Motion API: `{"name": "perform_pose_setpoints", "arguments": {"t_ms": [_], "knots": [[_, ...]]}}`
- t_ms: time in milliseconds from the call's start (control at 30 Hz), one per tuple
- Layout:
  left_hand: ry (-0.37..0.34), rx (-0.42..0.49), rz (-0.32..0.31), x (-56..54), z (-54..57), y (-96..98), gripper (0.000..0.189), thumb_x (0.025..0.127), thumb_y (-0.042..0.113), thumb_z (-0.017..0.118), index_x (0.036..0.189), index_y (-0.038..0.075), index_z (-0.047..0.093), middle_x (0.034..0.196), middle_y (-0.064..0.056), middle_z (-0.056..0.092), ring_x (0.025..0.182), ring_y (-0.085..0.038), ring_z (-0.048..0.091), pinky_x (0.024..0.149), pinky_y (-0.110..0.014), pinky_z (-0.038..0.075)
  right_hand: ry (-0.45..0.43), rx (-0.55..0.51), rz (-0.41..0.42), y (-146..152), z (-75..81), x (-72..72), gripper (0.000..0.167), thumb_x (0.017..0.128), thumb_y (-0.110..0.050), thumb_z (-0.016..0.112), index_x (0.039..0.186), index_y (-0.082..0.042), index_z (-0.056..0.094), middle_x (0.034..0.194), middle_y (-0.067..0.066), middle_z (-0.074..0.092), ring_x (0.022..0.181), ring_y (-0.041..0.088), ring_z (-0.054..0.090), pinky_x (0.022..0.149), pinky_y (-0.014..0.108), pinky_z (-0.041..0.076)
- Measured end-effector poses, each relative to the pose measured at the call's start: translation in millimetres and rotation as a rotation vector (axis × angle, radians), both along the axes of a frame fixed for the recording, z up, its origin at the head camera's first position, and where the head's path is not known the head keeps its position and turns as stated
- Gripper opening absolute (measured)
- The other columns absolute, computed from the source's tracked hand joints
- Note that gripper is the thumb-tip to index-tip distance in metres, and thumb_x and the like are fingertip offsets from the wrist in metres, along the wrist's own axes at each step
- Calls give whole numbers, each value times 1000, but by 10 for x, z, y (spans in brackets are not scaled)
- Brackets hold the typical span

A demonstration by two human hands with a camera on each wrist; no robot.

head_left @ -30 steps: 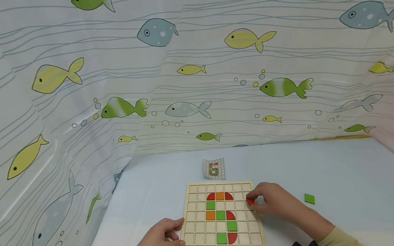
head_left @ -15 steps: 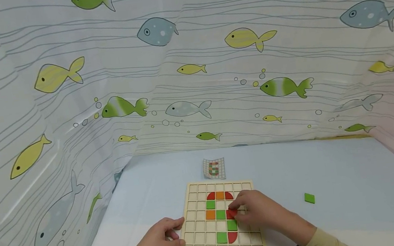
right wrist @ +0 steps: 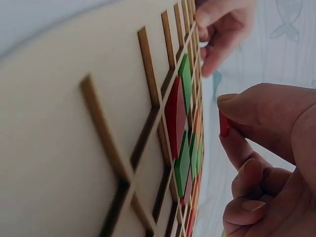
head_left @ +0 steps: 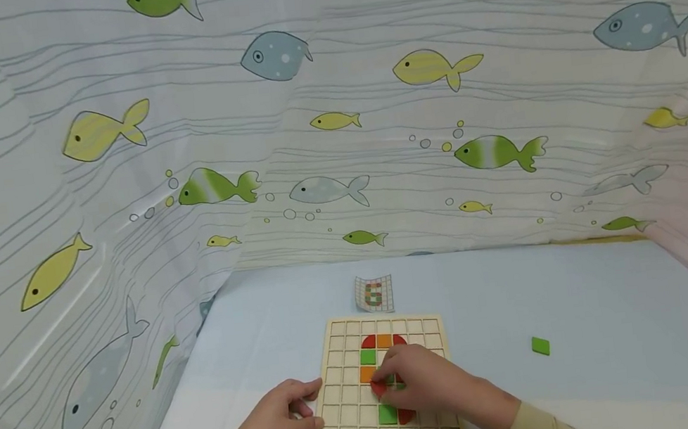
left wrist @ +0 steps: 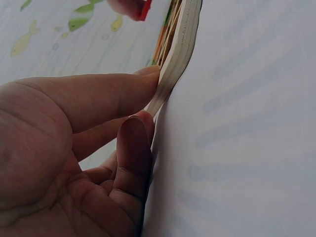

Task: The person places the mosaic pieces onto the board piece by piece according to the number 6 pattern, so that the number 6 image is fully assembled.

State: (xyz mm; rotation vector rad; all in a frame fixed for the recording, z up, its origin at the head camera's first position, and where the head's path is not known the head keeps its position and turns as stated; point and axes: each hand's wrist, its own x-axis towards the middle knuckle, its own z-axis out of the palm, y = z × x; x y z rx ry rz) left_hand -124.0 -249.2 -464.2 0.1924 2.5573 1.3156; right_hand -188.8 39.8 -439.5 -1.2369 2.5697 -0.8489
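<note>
A wooden grid board point(head_left: 349, 423) lies on the table, with red rounded, green square and orange square tiles in its cells. My left hand point(head_left: 278, 420) holds the board's left edge, thumb and fingers against the rim; in the left wrist view the thumb is on the edge point(left wrist: 170, 74). Above the board's middle, my right hand point(head_left: 423, 379) pinches a red rounded tile point(head_left: 379, 389) between thumb and finger. The right wrist view shows that red tile point(right wrist: 223, 123) held edge-on, apart from the board. The right hand hides some of the laid tiles in the head view.
A small pattern card point(head_left: 374, 294) lies behind the board, showing a similar coloured figure. One loose green square tile point(head_left: 540, 346) is on the table at the right. A fish-printed curtain point(head_left: 398, 130) stands around the table's back and sides.
My right hand has carried the red tile leftward from the board's right edge to above its middle. The left hand has stayed at the left edge.
</note>
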Motion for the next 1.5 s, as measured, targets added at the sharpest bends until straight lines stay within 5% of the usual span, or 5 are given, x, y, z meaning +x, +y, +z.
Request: {"name": "perform_pose_setpoints", "arguments": {"t_ms": [600,1500], "knots": [[17,-19,-14,-1,27,-2,63,80,30,83,135,7,62,106,3,60,80,-11,56,67,-26,43,38,61,98,-220,-108,135,15,88,-21,76,102,-21,79,89,-21,61,83,-2,54,74,16,45],[-10,20,2,8,43,22,64,78,24,84,134,2,61,104,0,60,80,-15,56,65,-26,44,-30,38,28,-56,-53,139,19,85,-20,77,104,-21,79,95,-20,65,86,-2,57,77,20,48]]}}
